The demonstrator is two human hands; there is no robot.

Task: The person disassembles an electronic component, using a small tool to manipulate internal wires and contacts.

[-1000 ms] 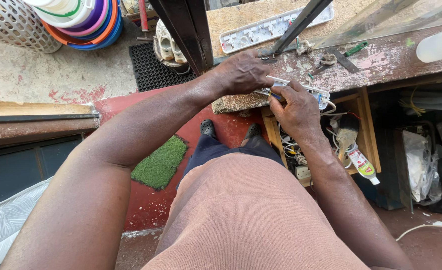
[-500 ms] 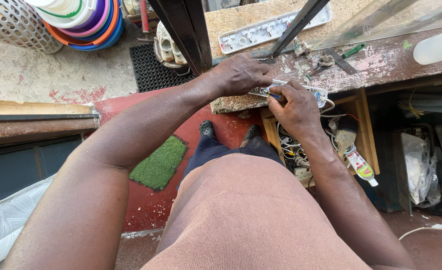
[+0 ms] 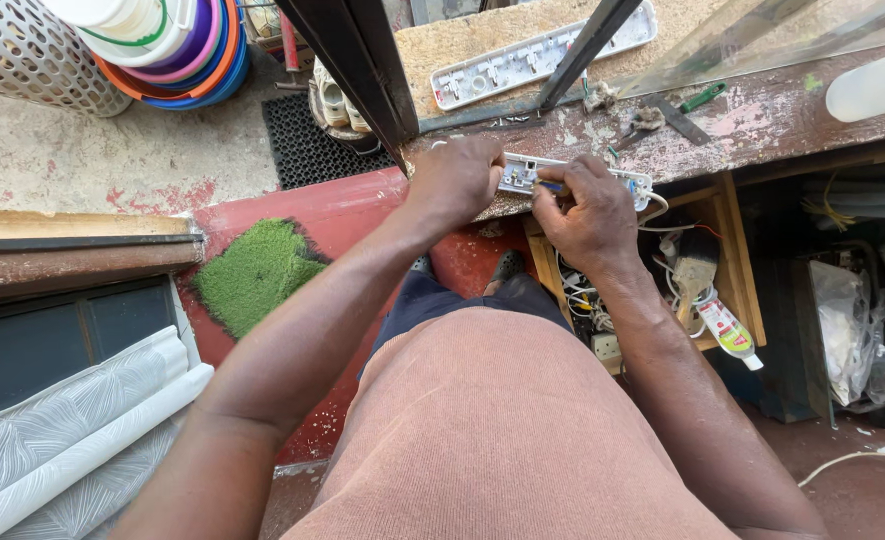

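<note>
A white power strip lies along the front edge of a worn, paint-stained workbench. My left hand presses down on its left end and grips it. My right hand is closed around a small screwdriver with a blue and yellow handle; its tip rests on the strip's middle. The right end of the strip sticks out past my right hand, with a white cable hanging from it. My fingers hide the tool's tip.
A second white power strip lies further back, beside a dark metal bar. An open wooden drawer below holds a brush, wires and a tube. Stacked plastic basins, a green turf patch and paper rolls are on the left.
My right hand has lowered onto the strip and drawn closer to the left hand. The left hand keeps its hold on the strip's left end.
</note>
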